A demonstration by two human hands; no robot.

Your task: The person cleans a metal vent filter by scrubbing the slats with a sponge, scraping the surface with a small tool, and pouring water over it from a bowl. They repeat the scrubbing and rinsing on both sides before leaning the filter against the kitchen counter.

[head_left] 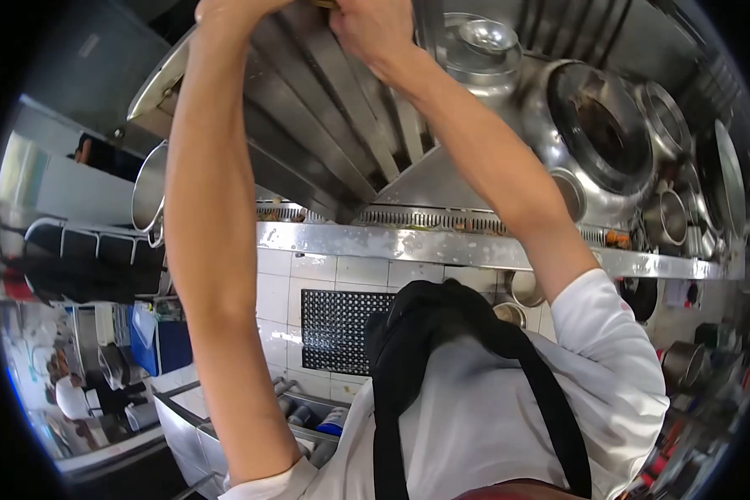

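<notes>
Both my arms reach up over a metal counter. At the top edge, my left hand lies against the upper part of a large ribbed metal panel; its fingers are cut off by the frame. My right hand is closed near the panel's top, beside a small yellowish piece, and its fingertips are mostly out of view. The panel stands tilted, with its lower corner down by the slotted drain channel along the counter's front.
A round wok burner is at the right, with metal pots beside it. A metal bowl sits at the top. Below the counter edge, a black perforated mat lies on the tiled floor. Another person appears far left.
</notes>
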